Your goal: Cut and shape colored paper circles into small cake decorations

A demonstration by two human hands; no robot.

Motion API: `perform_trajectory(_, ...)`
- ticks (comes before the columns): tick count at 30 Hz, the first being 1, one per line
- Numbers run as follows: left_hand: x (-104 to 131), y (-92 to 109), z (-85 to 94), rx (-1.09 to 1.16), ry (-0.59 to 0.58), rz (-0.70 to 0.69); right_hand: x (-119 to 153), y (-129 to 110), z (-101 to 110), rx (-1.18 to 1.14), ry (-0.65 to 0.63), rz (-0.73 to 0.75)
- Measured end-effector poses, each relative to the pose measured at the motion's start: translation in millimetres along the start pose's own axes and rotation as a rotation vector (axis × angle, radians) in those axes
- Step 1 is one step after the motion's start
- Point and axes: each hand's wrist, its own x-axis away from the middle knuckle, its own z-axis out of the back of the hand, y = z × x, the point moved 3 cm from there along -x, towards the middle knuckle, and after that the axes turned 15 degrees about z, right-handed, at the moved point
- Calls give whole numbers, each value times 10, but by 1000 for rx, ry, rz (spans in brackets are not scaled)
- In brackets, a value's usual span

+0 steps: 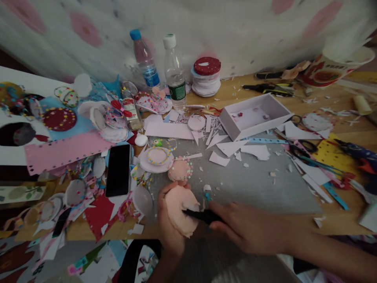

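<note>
My left hand is wrapped round the edge of a peach-coloured round disc, holding it tilted over the table's front edge. A whitish patch shows on the disc's face. My right hand grips a black tool, whose narrow tip lies against or just over the disc near that patch. Just beyond the disc sits a smaller peach round piece edged with small beads. Behind it is a pale disc ringed with yellow beads.
A white open box, two bottles and stacked discs stand behind. The phone and beaded pieces are on the left. Scissors, paper scraps and a paper cup are on the right.
</note>
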Motion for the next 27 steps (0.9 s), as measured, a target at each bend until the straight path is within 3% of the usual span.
perform_trajectory(7,31,53,-55,-159,-181,50,96,-4,86,-51,-10,-26)
perform_trajectory(15,-71,155,-81,-12,-247,311,329,76,278,4,-9,-95)
perform_trajectory(22,-21,230,-180,129,-265,623,411,678,295,631,279,-214)
perform_trajectory(24,24,191,-267,105,-253,673,395,690,286,675,364,-200)
perform_trajectory(27,77,110,-424,16,-255,662,354,442,295,559,516,-97)
